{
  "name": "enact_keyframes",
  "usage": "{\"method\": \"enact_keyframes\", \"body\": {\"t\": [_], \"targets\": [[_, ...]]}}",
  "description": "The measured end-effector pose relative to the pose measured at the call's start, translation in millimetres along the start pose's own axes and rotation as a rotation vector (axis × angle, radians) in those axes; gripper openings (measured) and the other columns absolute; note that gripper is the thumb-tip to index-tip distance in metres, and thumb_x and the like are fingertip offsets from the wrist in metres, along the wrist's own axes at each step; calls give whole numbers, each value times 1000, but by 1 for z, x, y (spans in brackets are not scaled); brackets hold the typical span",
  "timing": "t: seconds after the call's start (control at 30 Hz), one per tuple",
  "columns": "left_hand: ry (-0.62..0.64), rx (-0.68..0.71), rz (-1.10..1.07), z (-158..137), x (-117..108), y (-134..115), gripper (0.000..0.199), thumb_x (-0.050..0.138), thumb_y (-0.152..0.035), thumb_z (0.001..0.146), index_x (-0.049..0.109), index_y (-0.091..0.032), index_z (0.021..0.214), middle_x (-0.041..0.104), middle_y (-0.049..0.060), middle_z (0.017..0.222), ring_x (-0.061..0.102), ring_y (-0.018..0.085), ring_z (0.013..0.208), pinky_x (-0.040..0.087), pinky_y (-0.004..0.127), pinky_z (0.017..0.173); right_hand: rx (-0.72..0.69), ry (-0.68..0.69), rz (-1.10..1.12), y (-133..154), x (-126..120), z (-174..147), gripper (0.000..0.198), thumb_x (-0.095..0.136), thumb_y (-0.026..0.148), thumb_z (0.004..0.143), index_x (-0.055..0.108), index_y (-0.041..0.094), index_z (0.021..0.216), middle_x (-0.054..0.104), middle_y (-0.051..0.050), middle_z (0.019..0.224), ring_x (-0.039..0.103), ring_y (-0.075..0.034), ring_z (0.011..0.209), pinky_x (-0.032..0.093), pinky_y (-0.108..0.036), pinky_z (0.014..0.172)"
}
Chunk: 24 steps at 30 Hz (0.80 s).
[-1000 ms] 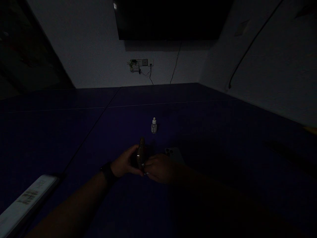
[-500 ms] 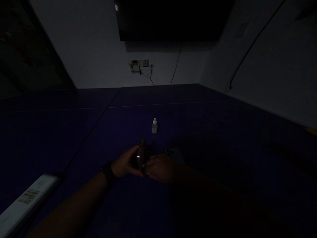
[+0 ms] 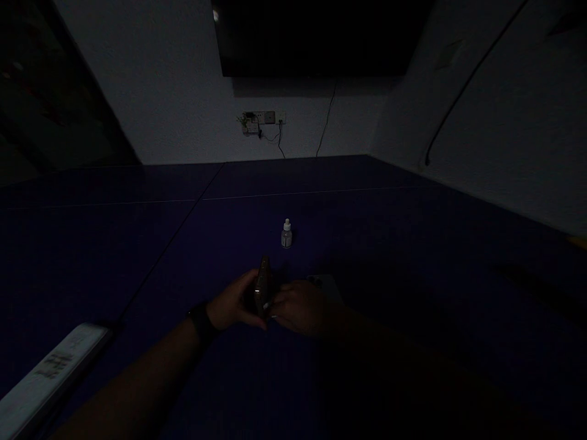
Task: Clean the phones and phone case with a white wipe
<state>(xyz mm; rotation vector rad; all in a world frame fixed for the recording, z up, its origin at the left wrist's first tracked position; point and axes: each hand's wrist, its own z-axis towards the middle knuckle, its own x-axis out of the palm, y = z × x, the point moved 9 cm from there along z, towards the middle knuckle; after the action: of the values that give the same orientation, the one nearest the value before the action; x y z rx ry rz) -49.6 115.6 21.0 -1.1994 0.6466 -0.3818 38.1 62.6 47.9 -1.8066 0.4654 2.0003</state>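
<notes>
My left hand, with a dark watch on its wrist, grips a slim brown-edged phone stood on its edge, thumb below and fingers behind. Close against the phone's right side is my right hand, its fingers curled together. Small whitish bits show at those fingertips, but what they are is too dark to tell. Partly under the right hand, a second, grey phone lies flat with its camera lenses up. A small dropper bottle with a white top stands upright beyond both hands.
The dark blue table has a seam running away on the left. A white power strip lies at the lower left. On the far wall are sockets with cables, under a large black screen.
My right hand has shifted very slightly at the phone's side. The left hand, the phone it grips and the bottle stay almost in place; the picture is a little darker.
</notes>
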Motion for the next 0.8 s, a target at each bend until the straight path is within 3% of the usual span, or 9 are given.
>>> {"method": "enact_keyframes", "body": {"t": [0.1, 0.3, 0.5, 0.67, 0.8], "targets": [[4, -10, -17, -1, 0, 2, 95, 98, -47, 50, 53, -25, 131, 62, 9, 125, 56, 34, 121, 40, 51, 107, 83, 21, -41, -9, -2, 0, 19, 56, 17, 95, 74, 19, 88, 76, -6, 94, 64, -19, 80, 41, -30, 65], [-4, 4, -40, -1, 1, 1, 97, 98, -47, 50, 52, -23, 132, 62, 10, 124, 57, 32, 118, 40, 49, 106, -127, 27, 31, 12, -4, -1, 14, 59, 19, 93, 73, 19, 93, 76, -3, 100, 65, -17, 85, 43, -28, 72], [26, -44, -77, -1, 4, 4, 98, 98, -47, 50, 49, -23, 132, 61, 8, 121, 56, 31, 116, 40, 46, 104, 64, 23, -47, -6, 1, 0, 17, 57, 16, 94, 73, 19, 87, 76, -4, 93, 63, -17, 77, 37, -29, 62], [31, -25, -56, 1, 3, 3, 97, 98, -47, 49, 50, -24, 130, 62, 8, 119, 57, 30, 113, 41, 45, 101, -98, 8, 18, 11, 1, -2, 17, 57, 20, 94, 73, 20, 90, 76, -2, 98, 64, -16, 80, 41, -28, 65], [9, 9, -22, 1, 1, -1, 94, 98, -50, 49, 53, -23, 127, 63, 7, 117, 58, 30, 110, 43, 45, 99, 17, -20, -39, -4, 5, -3, 13, 59, 19, 93, 73, 20, 91, 76, -3, 95, 64, -18, 79, 40, -29, 64]]}}
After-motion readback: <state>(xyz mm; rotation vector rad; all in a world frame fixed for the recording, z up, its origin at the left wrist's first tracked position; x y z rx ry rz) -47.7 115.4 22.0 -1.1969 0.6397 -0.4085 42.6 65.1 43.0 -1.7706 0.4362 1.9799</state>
